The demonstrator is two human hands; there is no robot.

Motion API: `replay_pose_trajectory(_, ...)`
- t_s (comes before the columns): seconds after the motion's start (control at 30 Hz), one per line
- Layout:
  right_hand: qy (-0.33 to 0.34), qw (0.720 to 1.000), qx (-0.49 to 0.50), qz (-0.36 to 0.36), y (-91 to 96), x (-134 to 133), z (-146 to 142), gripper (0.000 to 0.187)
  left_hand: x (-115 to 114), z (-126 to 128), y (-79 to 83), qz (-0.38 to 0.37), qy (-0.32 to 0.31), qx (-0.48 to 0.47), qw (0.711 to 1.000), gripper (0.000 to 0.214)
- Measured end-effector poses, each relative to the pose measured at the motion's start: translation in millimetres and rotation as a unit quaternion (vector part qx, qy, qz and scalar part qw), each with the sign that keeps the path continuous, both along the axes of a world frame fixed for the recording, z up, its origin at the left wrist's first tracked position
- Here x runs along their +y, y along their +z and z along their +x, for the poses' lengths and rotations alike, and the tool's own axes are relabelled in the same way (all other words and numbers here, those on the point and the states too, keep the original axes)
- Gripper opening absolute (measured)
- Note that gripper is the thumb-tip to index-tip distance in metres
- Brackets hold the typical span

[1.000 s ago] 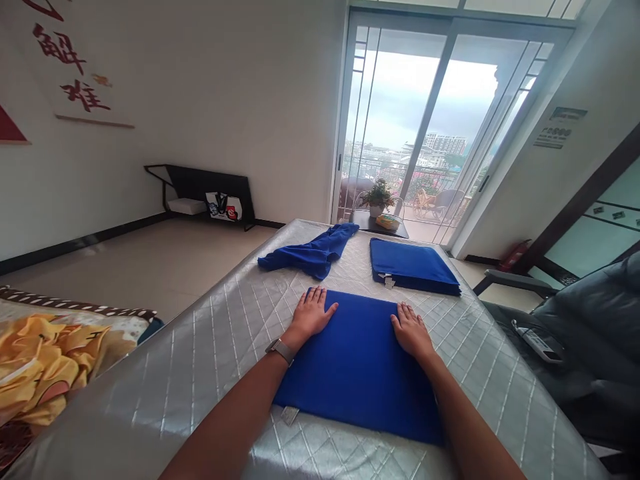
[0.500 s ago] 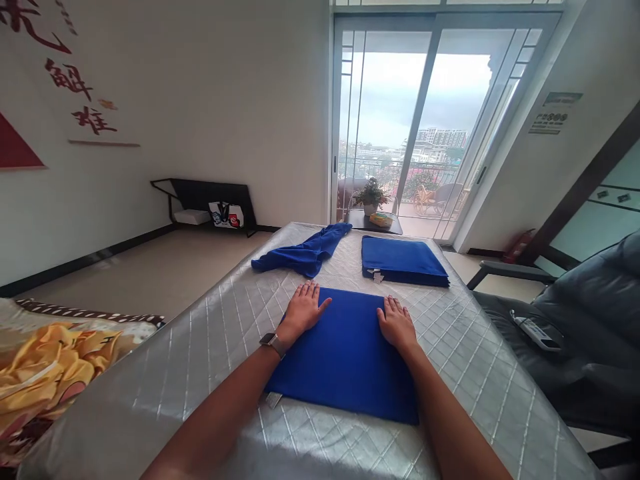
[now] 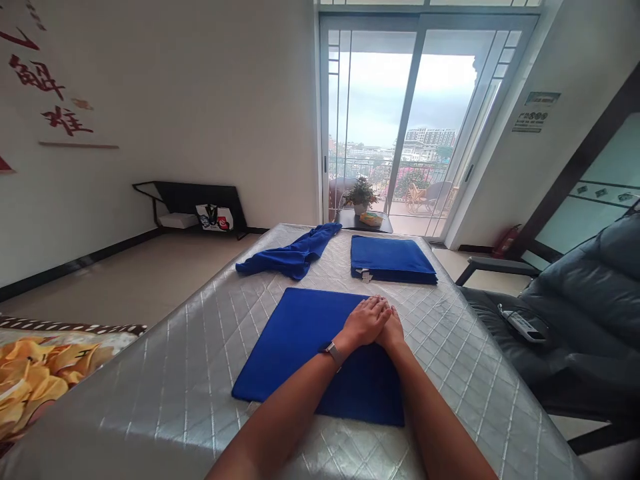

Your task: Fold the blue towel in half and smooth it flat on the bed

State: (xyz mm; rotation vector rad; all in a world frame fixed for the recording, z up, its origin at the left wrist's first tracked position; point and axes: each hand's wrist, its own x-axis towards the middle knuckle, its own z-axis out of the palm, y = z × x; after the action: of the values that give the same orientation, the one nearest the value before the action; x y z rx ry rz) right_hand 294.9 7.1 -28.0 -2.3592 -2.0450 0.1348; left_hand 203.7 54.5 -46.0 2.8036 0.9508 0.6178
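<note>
A folded blue cloth (image 3: 295, 347) lies flat on the silver quilted cover (image 3: 200, 353) in front of me. My left hand (image 3: 366, 321), with a watch (image 3: 331, 349) on its wrist, reaches across to the cloth's far right corner. Its fingers lie outstretched over part of my right hand (image 3: 393, 331). The right hand rests on the cloth's right edge, flat as far as it shows, its fingers partly covered. Beyond them sits a neat stack of folded blue cloths (image 3: 393, 257) with white tags. A loose, crumpled blue cloth (image 3: 295, 255) lies to its left.
A dark armchair (image 3: 565, 360) with a white device (image 3: 523, 327) on its seat stands at the right. Yellow fabric (image 3: 40, 373) lies at the lower left. Past the far edge, a small table holds a potted plant (image 3: 360, 193) before glass sliding doors.
My left hand has moved right, from the cloth's far left corner onto my right hand. The right hand stays near the far right corner. The view has turned slightly right.
</note>
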Motion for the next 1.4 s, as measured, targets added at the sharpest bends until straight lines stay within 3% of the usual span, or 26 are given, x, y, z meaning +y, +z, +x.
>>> replay_pose_trajectory(0.27, -0.047, 0.997, 0.053, 0.032, -0.6, 5.6, -4.9, 0.063, 20.8, -46.4, -2.5, -0.037, 0.089, 0.055, 0.994, 0.075)
replay_pose_trajectory(0.57, -0.055, 0.996, 0.061, 0.027, 0.5, 7.3, -4.8, 0.065, 61.0, -149.9, 1.4, -0.059, 0.219, 0.112, 0.967, 0.079)
replay_pose_trajectory(0.67, -0.056, 0.997, 0.055, 0.025, -0.5, 8.1, -4.0, 0.065, 69.2, -171.5, -3.5, -0.053, 0.255, 0.103, 0.96, 0.082)
replay_pose_trajectory(0.87, -0.058, 0.997, 0.039, 0.023, -3.0, 10.2, -2.1, 0.065, 73.0, -176.4, -10.2, -0.035, 0.266, 0.071, 0.961, 0.079)
replay_pose_trajectory(1.4, -0.06, 0.998, 0.0, 0.01, 1.7, 12.1, -4.2, 0.064, 74.2, -183.9, 0.0, -0.068, 0.281, 0.06, 0.955, 0.081)
